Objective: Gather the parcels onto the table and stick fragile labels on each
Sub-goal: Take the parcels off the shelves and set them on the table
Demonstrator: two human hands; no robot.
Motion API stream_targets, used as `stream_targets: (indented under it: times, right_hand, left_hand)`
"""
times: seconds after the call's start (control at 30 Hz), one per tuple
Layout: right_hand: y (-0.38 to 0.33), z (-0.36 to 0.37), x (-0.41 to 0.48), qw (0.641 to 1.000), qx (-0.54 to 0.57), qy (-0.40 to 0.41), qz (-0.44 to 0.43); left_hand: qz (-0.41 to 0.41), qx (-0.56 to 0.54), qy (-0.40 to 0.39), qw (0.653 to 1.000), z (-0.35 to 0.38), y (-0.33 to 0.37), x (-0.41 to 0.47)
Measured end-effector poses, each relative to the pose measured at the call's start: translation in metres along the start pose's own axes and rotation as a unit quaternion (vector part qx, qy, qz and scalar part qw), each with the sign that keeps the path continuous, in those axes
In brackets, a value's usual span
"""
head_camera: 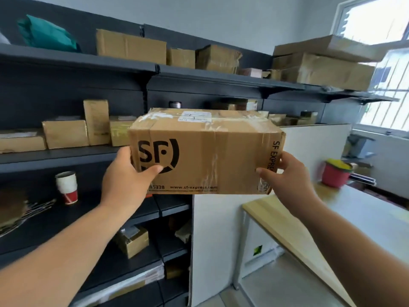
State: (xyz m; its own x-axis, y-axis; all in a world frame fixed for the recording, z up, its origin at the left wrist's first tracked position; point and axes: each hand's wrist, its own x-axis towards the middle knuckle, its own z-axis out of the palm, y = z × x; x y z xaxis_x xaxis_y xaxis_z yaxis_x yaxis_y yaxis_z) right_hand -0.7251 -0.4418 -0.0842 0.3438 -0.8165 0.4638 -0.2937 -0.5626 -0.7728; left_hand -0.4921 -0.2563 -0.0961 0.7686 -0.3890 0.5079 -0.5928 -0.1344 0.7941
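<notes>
Box [205, 151]: mid-air, centre frame.
Left hand [124, 182]: clamps box end, 9 o'clock.
Right hand [290, 180]: clamps opposite end, 3 o'clock.
Table [376, 220]: 4 o'clock.
Risk: glossy tape, side squeeze only; may slip.

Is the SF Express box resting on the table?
No, the left hand and right hand hold the SF Express box up before the shelves.

A parcel storeroom: dark wall shelves [77, 59] full of taped cardboard boxes [130, 46], wooden worktable [276, 220] alongside.
</notes>
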Motion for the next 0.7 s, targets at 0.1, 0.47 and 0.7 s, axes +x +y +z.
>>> stream_targets:
  times: [0.1,0.47,0.7]
  right_hand:
    - [0.028,-0.029,-0.003,0.999,-0.005,0.03,0.033]
    - [0.12,-0.066,0.014,0.981,-0.048,0.128,0.14]
    - [0.179,-0.044,0.056,0.962,-0.041,0.178,0.205]
  left_hand:
    - [0.012,-0.023,-0.044,0.999,0.041,0.012,-0.001]
    - [0.018,-0.094,-0.199,0.975,0.202,0.005,0.022]
    - [0.025,-0.099,-0.285,0.953,0.296,-0.018,0.071]
